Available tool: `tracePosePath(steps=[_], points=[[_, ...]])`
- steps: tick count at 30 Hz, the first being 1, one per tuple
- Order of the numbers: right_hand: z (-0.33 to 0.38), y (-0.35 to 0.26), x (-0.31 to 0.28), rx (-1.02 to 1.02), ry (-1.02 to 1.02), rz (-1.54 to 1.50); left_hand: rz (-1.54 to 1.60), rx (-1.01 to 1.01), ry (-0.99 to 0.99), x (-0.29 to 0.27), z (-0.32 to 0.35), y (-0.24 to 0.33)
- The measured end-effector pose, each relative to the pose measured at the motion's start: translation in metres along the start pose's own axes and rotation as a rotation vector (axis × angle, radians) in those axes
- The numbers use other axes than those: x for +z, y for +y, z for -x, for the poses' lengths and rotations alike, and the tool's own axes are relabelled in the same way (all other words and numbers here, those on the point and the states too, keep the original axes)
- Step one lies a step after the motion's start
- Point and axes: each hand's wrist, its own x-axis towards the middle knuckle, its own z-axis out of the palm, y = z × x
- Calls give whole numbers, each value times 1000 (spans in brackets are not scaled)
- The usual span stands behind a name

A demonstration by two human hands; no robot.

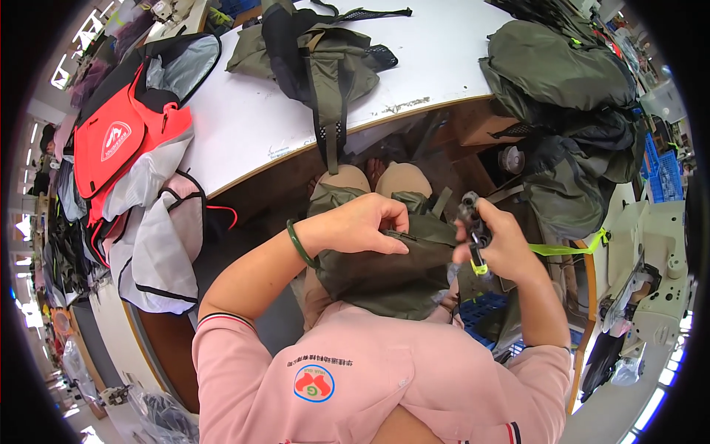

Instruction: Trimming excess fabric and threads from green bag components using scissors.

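An olive-green fabric bag (pixel 384 277) lies across my lap, with a seam or zip line along its upper part. My left hand (pixel 366 224), a green bangle at its wrist, pinches the bag's fabric near that line between thumb and curled fingers. To the right of the bag, my right hand (pixel 503 240) is closed around a small dark tool (pixel 473 222) with a rounded black top and a bright yellow-green lower end. Motion blur hides the tool's exact kind. It is held upright beside the bag, apart from my left hand.
On the white table (pixel 244 133) ahead lies an olive bag with black straps (pixel 318 66). More olive bags (pixel 562 74) are piled at right. Red and grey bags (pixel 126 148) hang over the left side. A sewing machine (pixel 658 259) stands at right, with a blue crate (pixel 484 314) below.
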Motion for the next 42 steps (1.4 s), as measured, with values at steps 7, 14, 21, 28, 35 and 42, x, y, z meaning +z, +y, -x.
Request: tracePosePath(steps=[7,14,21,28,35,42], points=[[12,-2,-36,-211,-159,680,-41,24,14,4,-3,4],[13,-2,-37,-234,-173,799,-38,32,14,9,-4,8],[15,-6,-34,-235,-182,838,-20,34,23,12,-3,11],[17,3,-30,-160,-200,824,-41,64,33,11,-3,0],[11,6,-10,-102,-133,268,-292,333,314,26,4,-2],[23,19,4,-147,-175,127,-728,875,601,35,12,-26]])
